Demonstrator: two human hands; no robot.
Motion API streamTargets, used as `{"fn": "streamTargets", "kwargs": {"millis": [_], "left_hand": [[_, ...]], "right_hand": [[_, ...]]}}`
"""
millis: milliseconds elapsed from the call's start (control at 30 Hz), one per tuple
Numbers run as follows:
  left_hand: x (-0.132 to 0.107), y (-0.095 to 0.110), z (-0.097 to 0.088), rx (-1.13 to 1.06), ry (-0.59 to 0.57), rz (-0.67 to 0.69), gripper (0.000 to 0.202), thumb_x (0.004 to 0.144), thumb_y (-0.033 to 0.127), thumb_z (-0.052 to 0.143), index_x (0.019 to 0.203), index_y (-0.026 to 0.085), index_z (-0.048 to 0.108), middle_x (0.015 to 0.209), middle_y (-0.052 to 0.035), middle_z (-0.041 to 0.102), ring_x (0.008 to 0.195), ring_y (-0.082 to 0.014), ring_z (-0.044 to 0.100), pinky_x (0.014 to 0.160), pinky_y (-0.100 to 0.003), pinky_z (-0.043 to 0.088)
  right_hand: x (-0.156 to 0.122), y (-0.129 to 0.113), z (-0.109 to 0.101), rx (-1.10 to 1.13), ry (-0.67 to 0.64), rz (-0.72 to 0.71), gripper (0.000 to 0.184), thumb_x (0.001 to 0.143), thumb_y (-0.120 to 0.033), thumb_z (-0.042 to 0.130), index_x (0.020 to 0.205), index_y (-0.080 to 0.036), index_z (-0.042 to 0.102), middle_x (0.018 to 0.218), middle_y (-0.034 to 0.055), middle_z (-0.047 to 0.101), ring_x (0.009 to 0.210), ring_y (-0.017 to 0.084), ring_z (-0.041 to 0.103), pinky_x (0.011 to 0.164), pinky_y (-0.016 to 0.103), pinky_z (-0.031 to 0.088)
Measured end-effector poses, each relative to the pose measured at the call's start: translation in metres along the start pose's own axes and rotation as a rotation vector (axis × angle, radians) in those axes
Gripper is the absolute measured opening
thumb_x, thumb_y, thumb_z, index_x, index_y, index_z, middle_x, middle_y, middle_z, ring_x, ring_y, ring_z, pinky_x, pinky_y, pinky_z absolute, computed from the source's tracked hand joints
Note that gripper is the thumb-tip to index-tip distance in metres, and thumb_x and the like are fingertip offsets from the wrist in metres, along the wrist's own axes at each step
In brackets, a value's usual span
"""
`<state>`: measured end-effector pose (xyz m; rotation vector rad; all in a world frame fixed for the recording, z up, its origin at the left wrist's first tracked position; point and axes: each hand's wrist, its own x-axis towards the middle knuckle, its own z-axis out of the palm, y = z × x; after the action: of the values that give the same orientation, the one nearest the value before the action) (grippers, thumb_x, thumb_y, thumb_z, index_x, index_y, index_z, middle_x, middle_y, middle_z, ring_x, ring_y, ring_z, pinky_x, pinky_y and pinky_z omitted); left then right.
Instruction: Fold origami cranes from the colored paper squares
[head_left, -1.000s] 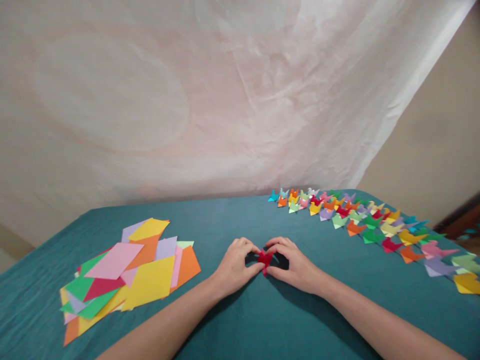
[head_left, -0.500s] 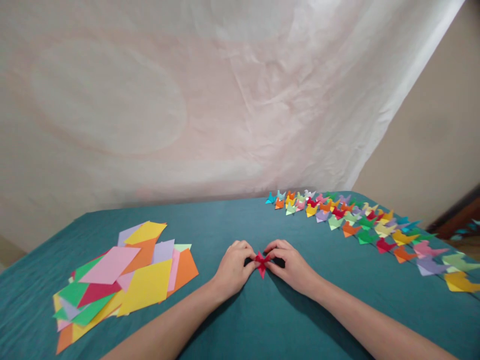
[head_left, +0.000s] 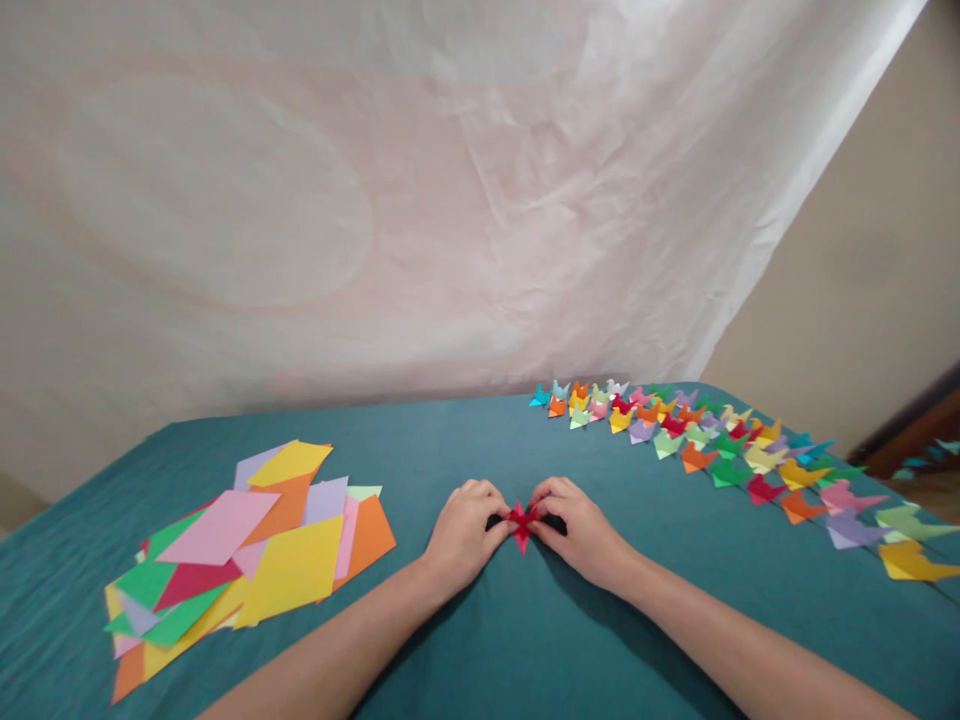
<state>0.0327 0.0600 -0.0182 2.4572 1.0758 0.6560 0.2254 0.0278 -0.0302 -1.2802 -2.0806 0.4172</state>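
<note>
A small folded piece of red paper (head_left: pixel 520 523) lies on the teal tablecloth (head_left: pixel 525 640) in the middle. My left hand (head_left: pixel 463 532) pinches its left side with curled fingers. My right hand (head_left: pixel 581 530) pinches its right side the same way. Both hands rest on the cloth, fingertips almost touching over the red paper.
A loose heap of coloured paper squares (head_left: pixel 240 545) lies at the left. Rows of several small folded paper figures (head_left: pixel 720 445) in many colours run along the right side toward the table's edge. A pale creased sheet (head_left: pixel 375 200) hangs behind the table.
The red paper looks narrower and more pinched between my fingers than a second ago. Both hands stay in the same place.
</note>
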Motion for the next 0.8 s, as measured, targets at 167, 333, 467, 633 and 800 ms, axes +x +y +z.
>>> {"fn": "streamTargets", "kwargs": {"millis": [167, 333, 467, 633, 800], "left_hand": [[-0.0045, -0.0039, -0.0025, -0.038, 0.016, 0.024, 0.025, 0.075, 0.036, 0.066, 0.095, 0.022, 0.062, 0.093, -0.0033, 0.059, 0.090, -0.0201, 0.050, 0.080, -0.032, 0.038], [-0.0060, -0.0066, -0.0061, -0.083, 0.000, 0.034, 0.038, 0.072, 0.040, 0.069, 0.102, 0.020, 0.057, 0.099, -0.0058, 0.057, 0.094, -0.0217, 0.050, 0.082, -0.034, 0.040], [-0.0057, -0.0055, -0.0079, -0.119, -0.012, 0.021, 0.045, 0.070, 0.039, 0.070, 0.107, 0.020, 0.054, 0.102, -0.0061, 0.056, 0.094, -0.0220, 0.050, 0.083, -0.035, 0.040], [-0.0062, -0.0050, -0.0065, -0.132, 0.004, 0.015, 0.051, 0.068, 0.037, 0.071, 0.112, 0.021, 0.050, 0.103, -0.0054, 0.056, 0.095, -0.0219, 0.050, 0.084, -0.036, 0.040], [-0.0060, -0.0049, -0.0058, -0.134, 0.003, 0.014, 0.051, 0.068, 0.033, 0.072, 0.112, 0.021, 0.050, 0.103, -0.0046, 0.056, 0.095, -0.0216, 0.050, 0.085, -0.036, 0.040]], "right_hand": [[-0.0017, -0.0009, -0.0030, 0.055, 0.003, 0.012, 0.010, 0.075, -0.023, 0.063, 0.085, -0.022, 0.064, 0.095, 0.0044, 0.059, 0.090, 0.019, 0.054, 0.082, 0.036, 0.042], [-0.0035, -0.0028, -0.0046, 0.092, 0.020, -0.014, 0.032, 0.075, -0.024, 0.064, 0.107, -0.023, 0.058, 0.104, 0.0064, 0.059, 0.098, 0.022, 0.052, 0.086, 0.039, 0.041], [-0.0034, -0.0021, -0.0042, 0.130, -0.002, 0.006, 0.047, 0.075, -0.024, 0.062, 0.120, -0.024, 0.050, 0.107, 0.0059, 0.061, 0.102, 0.022, 0.051, 0.089, 0.041, 0.040], [-0.0029, -0.0012, -0.0031, 0.077, -0.025, 0.038, 0.052, 0.073, -0.027, 0.064, 0.122, -0.024, 0.049, 0.109, 0.0056, 0.062, 0.104, 0.023, 0.050, 0.090, 0.042, 0.039], [-0.0029, -0.0027, -0.0017, 0.039, -0.016, 0.056, 0.053, 0.071, -0.027, 0.065, 0.122, -0.024, 0.050, 0.111, 0.0066, 0.061, 0.104, 0.024, 0.050, 0.089, 0.042, 0.039]]}}
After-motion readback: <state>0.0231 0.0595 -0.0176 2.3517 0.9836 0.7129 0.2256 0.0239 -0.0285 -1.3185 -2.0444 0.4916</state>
